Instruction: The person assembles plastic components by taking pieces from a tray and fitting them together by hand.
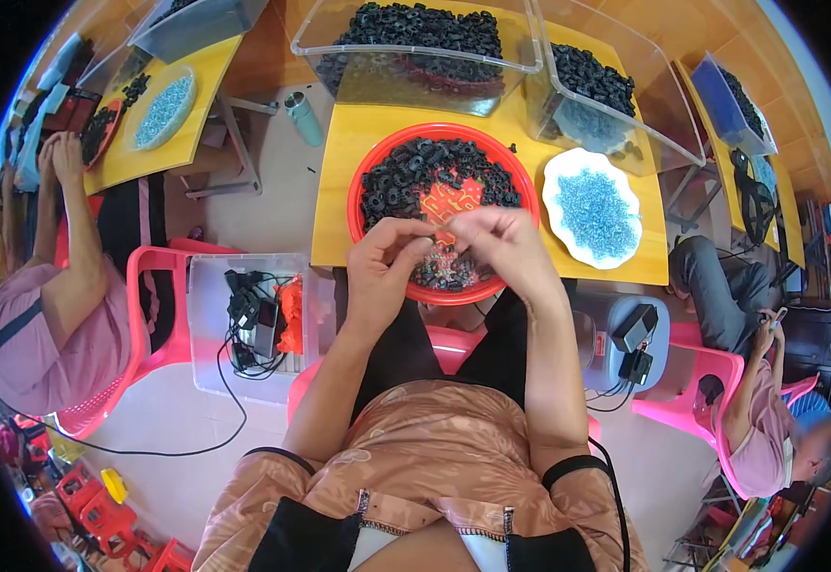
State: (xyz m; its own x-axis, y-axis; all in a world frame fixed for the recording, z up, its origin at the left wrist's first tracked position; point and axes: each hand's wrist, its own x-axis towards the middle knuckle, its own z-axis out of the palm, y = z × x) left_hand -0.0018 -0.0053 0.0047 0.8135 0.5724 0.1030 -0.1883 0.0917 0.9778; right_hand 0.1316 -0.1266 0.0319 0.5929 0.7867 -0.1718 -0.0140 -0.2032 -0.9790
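Over a red basin (526,181), my left hand (385,272) and my right hand (511,250) are close together with fingertips pinched. What lies between the fingertips is too small to make out. Small black ring-like parts (394,181) fill the far and side parts of the basin, and its patterned red bottom shows in the middle. Under my hands, at the basin's near side, lies a heap of small dark and shiny pieces (449,274). To the right, a white wavy-edged plate (614,261) holds many tiny clear-blue pieces (595,212).
Two clear bins of black parts (425,30) stand at the back of the yellow table (334,205). A clear box (207,334) with cables is at my left, a lidded box (658,367) with black adapters at my right. People sit on pink chairs (163,315) on both sides.
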